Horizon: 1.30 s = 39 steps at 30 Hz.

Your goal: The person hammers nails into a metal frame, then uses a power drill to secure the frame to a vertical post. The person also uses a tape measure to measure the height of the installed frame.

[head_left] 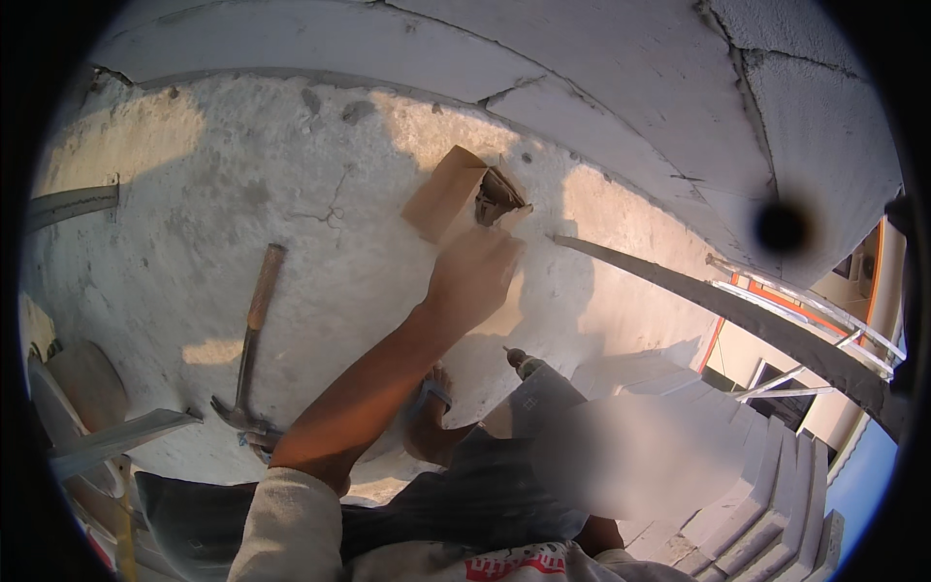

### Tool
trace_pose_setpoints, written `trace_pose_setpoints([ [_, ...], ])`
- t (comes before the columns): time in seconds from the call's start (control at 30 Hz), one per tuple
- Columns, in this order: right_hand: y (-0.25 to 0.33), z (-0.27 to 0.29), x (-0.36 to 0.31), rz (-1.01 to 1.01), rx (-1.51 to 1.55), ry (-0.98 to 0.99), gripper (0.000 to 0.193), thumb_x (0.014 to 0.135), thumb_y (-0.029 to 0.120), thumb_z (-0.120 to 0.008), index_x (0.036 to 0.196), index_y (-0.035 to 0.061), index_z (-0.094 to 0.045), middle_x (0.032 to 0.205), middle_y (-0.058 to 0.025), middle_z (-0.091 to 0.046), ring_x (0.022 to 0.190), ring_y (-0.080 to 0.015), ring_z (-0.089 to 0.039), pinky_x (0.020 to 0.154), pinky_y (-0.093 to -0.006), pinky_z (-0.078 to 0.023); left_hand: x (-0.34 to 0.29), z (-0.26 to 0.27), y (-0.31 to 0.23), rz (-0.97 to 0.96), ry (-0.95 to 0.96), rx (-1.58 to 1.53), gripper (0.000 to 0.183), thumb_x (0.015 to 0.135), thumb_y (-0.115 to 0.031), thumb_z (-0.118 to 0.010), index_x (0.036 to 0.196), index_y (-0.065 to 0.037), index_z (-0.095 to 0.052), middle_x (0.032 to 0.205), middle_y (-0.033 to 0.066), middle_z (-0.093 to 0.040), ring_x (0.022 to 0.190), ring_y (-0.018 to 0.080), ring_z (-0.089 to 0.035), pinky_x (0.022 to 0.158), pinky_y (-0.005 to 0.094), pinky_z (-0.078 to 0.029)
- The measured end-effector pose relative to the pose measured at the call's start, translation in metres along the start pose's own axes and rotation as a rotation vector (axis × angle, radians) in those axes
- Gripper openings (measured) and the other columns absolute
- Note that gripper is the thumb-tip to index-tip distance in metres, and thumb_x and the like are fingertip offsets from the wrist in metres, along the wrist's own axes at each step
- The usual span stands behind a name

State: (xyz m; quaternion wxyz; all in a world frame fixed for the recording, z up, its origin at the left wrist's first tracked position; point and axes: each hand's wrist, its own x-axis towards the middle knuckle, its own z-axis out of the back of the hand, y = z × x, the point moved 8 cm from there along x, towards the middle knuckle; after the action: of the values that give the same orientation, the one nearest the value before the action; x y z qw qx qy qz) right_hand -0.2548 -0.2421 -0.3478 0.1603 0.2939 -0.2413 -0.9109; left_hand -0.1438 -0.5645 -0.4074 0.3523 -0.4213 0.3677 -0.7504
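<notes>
My left hand [477, 274] is at the open end of a small brown cardboard box [448, 197] lying on the concrete floor. Its fingers look curled and are slightly blurred; what they hold, if anything, cannot be made out. Dark, thin pieces [497, 197] show inside the box. Of my right arm only a bit of forearm [598, 535] appears at the lower edge; a pale blurred patch covers the area where the hand could be. Near my knee pokes the chuck end of a drill-like tool [524, 362], its rear part hidden.
Left of my arm lies a claw hammer [254, 335] with a wooden handle. A long dark strip [718, 304] crosses the right side. Stacked pale blocks [756, 485] stand lower right, and a block wall [601, 68] runs along the top. Metal strips [126, 441] project from the left.
</notes>
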Motion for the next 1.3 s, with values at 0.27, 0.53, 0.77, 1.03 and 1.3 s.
trace_pose_setpoints([
  [0.27,-0.007,0.03,0.027,0.041,-0.01,0.052,0.032,0.076,0.009,-0.067,0.105,-0.0015,-0.066,0.09,-0.0094,-0.068,0.078,-0.0181,-0.064,0.068,-0.0317,-0.051,0.045,-0.087,0.066,0.113,0.858,0.692,0.016,0.08,-0.008,-0.068,0.095,-0.01,-0.073,0.095,0.0078,-0.072,0.086,0.0202,-0.071,0.068,0.0323,-0.057],
  [0.53,-0.008,0.035,0.061,0.099,-0.034,0.117,0.031,0.077,0.011,-0.067,0.106,-0.0011,-0.067,0.089,-0.0088,-0.067,0.077,-0.0178,-0.063,0.067,-0.0316,-0.051,0.031,-0.114,0.084,0.156,0.797,0.702,0.015,0.079,-0.009,-0.068,0.091,-0.009,-0.075,0.094,0.0092,-0.073,0.086,0.0231,-0.071,0.064,0.0358,-0.057],
  [0.77,-0.007,0.027,0.088,0.143,-0.026,0.151,0.031,0.077,0.012,-0.066,0.106,-0.0008,-0.067,0.088,-0.0083,-0.067,0.076,-0.0175,-0.062,0.066,-0.0316,-0.05,0.027,-0.124,0.084,0.182,0.885,0.684,0.017,0.078,-0.01,-0.067,0.093,-0.01,-0.075,0.095,0.0082,-0.073,0.087,0.0253,-0.07,0.07,0.0381,-0.056],
  [1.03,0.0,0.011,0.105,0.192,0.004,0.176,0.031,0.078,0.013,-0.066,0.107,-0.0004,-0.067,0.087,-0.0078,-0.067,0.075,-0.0172,-0.061,0.065,-0.0316,-0.05,0.016,-0.144,0.102,0.122,0.871,0.729,0.014,0.079,-0.011,-0.066,0.09,-0.01,-0.076,0.092,0.0074,-0.072,0.088,0.0241,-0.07,0.069,0.0381,-0.055],
  [1.3,0.007,0.001,0.115,0.233,0.034,0.186,0.032,0.079,0.014,-0.065,0.107,0.0,-0.068,0.086,-0.0072,-0.066,0.074,-0.0169,-0.06,0.064,-0.0316,-0.049,0.028,-0.147,0.099,0.148,0.751,0.802,0.019,0.081,-0.011,-0.065,0.096,-0.009,-0.075,0.1,0.0089,-0.072,0.091,0.0251,-0.069,0.07,0.0377,-0.055],
])
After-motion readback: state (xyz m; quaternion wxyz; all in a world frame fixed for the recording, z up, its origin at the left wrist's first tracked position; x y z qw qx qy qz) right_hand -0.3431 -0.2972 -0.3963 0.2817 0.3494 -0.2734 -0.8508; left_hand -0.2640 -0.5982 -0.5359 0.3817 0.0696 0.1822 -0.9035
